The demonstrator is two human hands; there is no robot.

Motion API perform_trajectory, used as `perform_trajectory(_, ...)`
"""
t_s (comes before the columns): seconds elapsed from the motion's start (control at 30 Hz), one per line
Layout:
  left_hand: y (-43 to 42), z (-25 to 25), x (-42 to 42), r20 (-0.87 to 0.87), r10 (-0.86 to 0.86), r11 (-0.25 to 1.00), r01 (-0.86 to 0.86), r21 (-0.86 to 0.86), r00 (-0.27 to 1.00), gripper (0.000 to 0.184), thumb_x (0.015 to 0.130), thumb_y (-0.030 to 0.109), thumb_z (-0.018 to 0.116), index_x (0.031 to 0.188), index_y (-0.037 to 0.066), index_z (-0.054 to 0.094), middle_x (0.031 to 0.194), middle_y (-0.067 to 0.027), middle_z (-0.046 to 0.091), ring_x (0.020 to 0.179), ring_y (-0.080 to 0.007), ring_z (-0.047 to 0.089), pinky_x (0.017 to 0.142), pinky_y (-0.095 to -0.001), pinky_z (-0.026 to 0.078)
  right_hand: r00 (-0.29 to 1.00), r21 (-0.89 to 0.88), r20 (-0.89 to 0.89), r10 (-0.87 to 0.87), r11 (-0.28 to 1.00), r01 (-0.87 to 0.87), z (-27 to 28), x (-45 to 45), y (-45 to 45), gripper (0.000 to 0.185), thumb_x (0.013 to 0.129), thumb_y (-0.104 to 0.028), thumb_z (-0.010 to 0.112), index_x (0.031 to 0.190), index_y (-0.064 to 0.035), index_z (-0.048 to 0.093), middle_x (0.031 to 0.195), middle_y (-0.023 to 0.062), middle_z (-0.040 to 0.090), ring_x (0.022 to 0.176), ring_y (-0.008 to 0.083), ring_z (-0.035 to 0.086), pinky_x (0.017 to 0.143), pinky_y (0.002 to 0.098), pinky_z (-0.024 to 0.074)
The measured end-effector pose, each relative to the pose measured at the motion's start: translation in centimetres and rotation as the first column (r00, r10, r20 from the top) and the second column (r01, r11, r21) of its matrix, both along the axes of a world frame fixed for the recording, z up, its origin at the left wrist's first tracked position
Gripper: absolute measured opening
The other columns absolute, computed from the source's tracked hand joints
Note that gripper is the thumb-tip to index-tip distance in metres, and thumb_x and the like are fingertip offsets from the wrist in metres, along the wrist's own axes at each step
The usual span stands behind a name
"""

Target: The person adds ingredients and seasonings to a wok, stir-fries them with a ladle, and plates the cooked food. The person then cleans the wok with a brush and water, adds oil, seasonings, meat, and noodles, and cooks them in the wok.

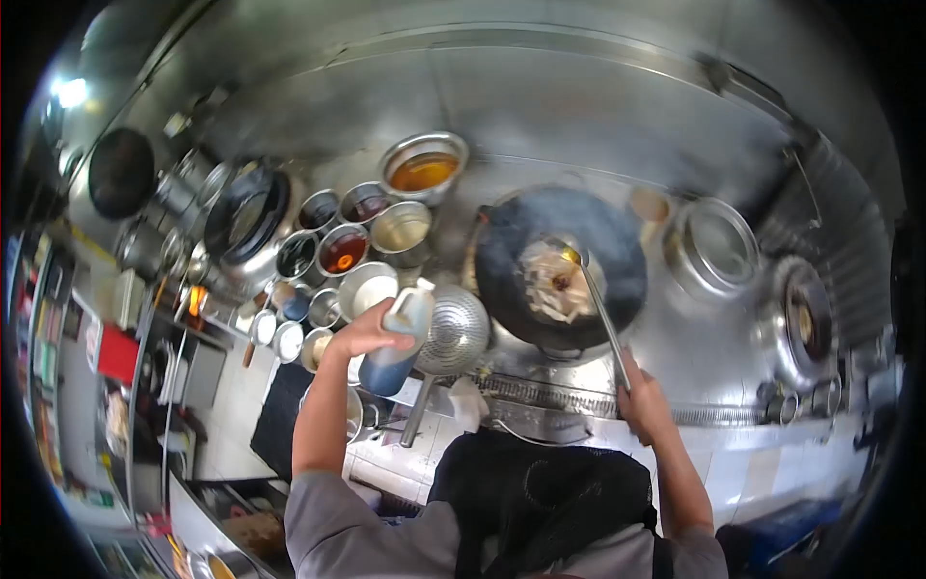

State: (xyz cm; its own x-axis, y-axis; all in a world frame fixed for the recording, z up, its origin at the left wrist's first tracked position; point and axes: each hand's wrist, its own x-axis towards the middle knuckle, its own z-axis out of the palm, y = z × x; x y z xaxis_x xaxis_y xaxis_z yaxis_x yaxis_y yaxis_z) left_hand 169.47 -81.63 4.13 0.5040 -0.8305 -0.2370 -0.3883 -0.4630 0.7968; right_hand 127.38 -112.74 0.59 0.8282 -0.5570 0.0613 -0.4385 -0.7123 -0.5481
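My left hand point(369, 333) grips a translucent plastic bottle point(391, 367) partly filled with dark liquid, held over the counter's front left of the wok. In my right hand point(646, 403) is the handle of a long metal ladle point(608, 323). Its bowl dips into the black wok point(511, 227), where pale strips of food point(552, 294) lie around a dark brown patch of sauce. Faint steam or smoke hangs over the wok. Just right of the bottle rests a perforated metal strainer point(453, 330), its handle pointing toward me.
Metal pots of sauces point(344, 249) and white seasonings cluster left of the wok. Behind them stands a bowl of amber liquid point(424, 172). To the right are a round metal pot point(714, 249) and another burner point(805, 318). A white cloth point(470, 403) hangs at the front edge.
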Motion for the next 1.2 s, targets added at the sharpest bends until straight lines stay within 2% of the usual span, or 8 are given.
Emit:
perform_trajectory(0.27, -21.4, -0.4, -4.4, 0.010, -0.515, 0.612, 0.359, 0.705, 0.857, 0.089, 0.063, 0.055, 0.082, 0.124, -0.006, 0.059, 0.118, -0.0202, 0.067, 0.105, -0.0290, 0.066, 0.090, -0.0387, 0.051, 0.985, 0.540, 0.092, -0.143, 0.839, 0.072, -0.5, -9.6, -0.1, 0.058, 0.085, -0.004, 0.066, 0.140, -0.0035, 0.048, 0.070, 0.0188, 0.064, 0.059, 0.0255, 0.064, 0.058, 0.0378, 0.0521)
perform_trajectory(0.43, -26.1, -0.4, -6.7, -0.031, -0.568, 0.564, 0.416, 0.714, 0.823, 0.098, 0.061, 0.054, 0.084, 0.130, -0.006, 0.052, 0.125, -0.0224, 0.062, 0.113, -0.0322, 0.062, 0.094, -0.0411, 0.048, 0.980, 0.837, 0.086, -0.179, 0.547, 0.027, 0.0, -11.4, 0.3, 0.060, 0.088, 0.001, 0.064, 0.145, -0.0033, 0.043, 0.072, 0.0002, 0.054, 0.051, 0.0080, 0.051, 0.045, 0.0254, 0.0408)
perform_trajectory(0.73, -24.5, 0.2, -6.3, 0.086, -0.594, 0.640, 0.405, 0.653, 0.800, 0.099, 0.064, 0.056, 0.083, 0.134, -0.005, 0.047, 0.130, -0.0242, 0.057, 0.122, -0.0345, 0.056, 0.099, -0.0401, 0.044, 0.964, 0.908, 0.088, -0.249, 0.418, 0.025, 0.6, -11.0, -0.3, 0.062, 0.087, -0.001, 0.065, 0.145, -0.0032, 0.043, 0.082, 0.0058, 0.059, 0.053, 0.0089, 0.053, 0.047, 0.0245, 0.0428)
perform_trajectory(0.8, -21.9, -0.9, -5.0, 0.091, -0.464, 0.833, 0.399, 0.383, 0.881, 0.098, 0.066, 0.057, 0.083, 0.133, -0.003, 0.047, 0.128, -0.0217, 0.058, 0.120, -0.0330, 0.056, 0.100, -0.0389, 0.043, 0.972, 0.899, 0.067, -0.227, 0.436, 0.040, 0.0, -11.3, -1.2, 0.062, 0.087, 0.000, 0.065, 0.145, -0.0033, 0.043, 0.084, 0.0055, 0.059, 0.054, 0.0083, 0.053, 0.047, 0.0238, 0.0426)
perform_trajectory(0.87, -18.7, -1.9, -3.5, 0.076, -0.294, 0.936, 0.271, 0.223, 0.953, 0.097, 0.066, 0.057, 0.083, 0.133, -0.002, 0.046, 0.126, -0.0196, 0.058, 0.118, -0.0309, 0.056, 0.100, -0.0379, 0.043, 0.998, 0.331, -0.032, -0.058, 0.941, 0.065, -1.6, -12.3, -2.9, 0.068, 0.083, 0.005, 0.061, 0.147, -0.0109, 0.043, 0.094, 0.0175, 0.066, 0.073, 0.0300, 0.067, 0.061, 0.0404, 0.0528)
perform_trajectory(0.93, -14.6, -0.7, -3.2, 0.015, -0.016, 0.999, 0.017, -0.046, 1.000, 0.093, 0.068, 0.049, 0.087, 0.135, 0.001, 0.044, 0.122, -0.0137, 0.058, 0.114, -0.0249, 0.055, 0.100, -0.0356, 0.043, 0.994, -0.164, -0.108, -0.019, 0.986, 0.001, -4.3, -12.8, -4.4, 0.070, 0.080, 0.004, 0.060, 0.147, -0.0113, 0.042, 0.088, 0.0225, 0.060, 0.070, 0.0362, 0.063, 0.066, 0.0463, 0.0508)
perform_trajectory(1.13, -1.8, -1.0, 2.4, -0.139, 0.488, 0.641, -0.462, -0.613, 0.862, 0.100, 0.064, 0.036, 0.092, 0.140, 0.000, 0.038, 0.129, -0.0161, 0.057, 0.117, -0.0238, 0.057, 0.100, -0.0363, 0.046, 0.999, -0.242, -0.038, 0.015, 0.970, -0.023, -2.7, -3.4, -2.0, 0.066, 0.085, 0.003, 0.059, 0.147, -0.0079, 0.041, 0.081, 0.0156, 0.060, 0.067, 0.0306, 0.063, 0.060, 0.0420, 0.0511)
perform_trajectory(1.2, 2.3, -0.6, 4.6, 0.079, 0.729, 0.581, -0.553, -0.596, 0.680, 0.099, 0.064, 0.033, 0.091, 0.139, -0.001, 0.038, 0.126, -0.0192, 0.059, 0.114, -0.0269, 0.060, 0.097, -0.0371, 0.048, 0.991, 0.234, 0.117, -0.067, 0.971, 0.038, -1.6, 3.1, 0.0, 0.062, 0.089, 0.002, 0.059, 0.147, -0.0061, 0.040, 0.073, 0.0054, 0.055, 0.055, 0.0159, 0.055, 0.051, 0.0336, 0.0475)
